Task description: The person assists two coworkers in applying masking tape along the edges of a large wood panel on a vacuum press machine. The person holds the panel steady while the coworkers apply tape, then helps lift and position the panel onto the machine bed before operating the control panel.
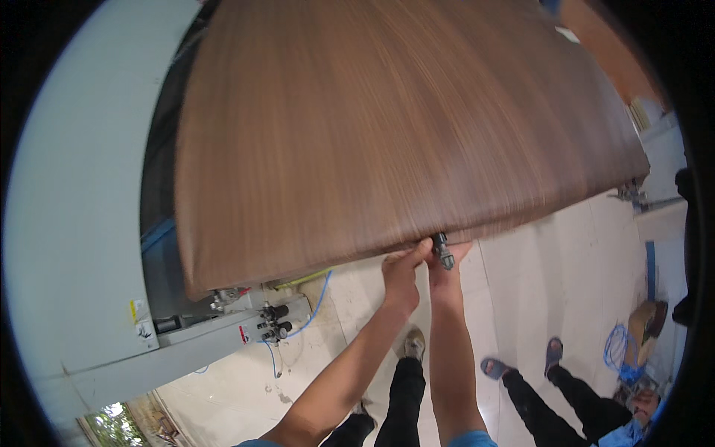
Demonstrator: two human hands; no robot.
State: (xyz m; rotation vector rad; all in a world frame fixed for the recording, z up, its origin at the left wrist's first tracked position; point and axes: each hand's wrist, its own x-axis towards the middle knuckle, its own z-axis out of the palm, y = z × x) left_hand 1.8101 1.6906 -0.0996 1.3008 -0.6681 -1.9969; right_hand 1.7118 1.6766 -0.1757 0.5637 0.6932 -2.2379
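A large brown wood-grain sheet [402, 134] spreads ahead of me, its near edge bent down over a machine bed. At the middle of that edge sits a small dark metal clamp [445, 255]. My left hand [404, 267] is closed at the edge just left of the clamp, thumb on top against it; its other fingers are mostly hidden. Directly behind and under the clamp is my right hand [447, 270], reaching beneath the sheet's edge. The clamp and sheet cover most of its fingers, so its grip cannot be made out.
Similar clamps hold the near left corner [223, 299] and right corner [631, 192]. A pale machine housing [74, 186] stands left, with air regulators [274, 322] and a blue hose [320, 305] below. Another person [588, 402] in dark trousers and sandals is at lower right.
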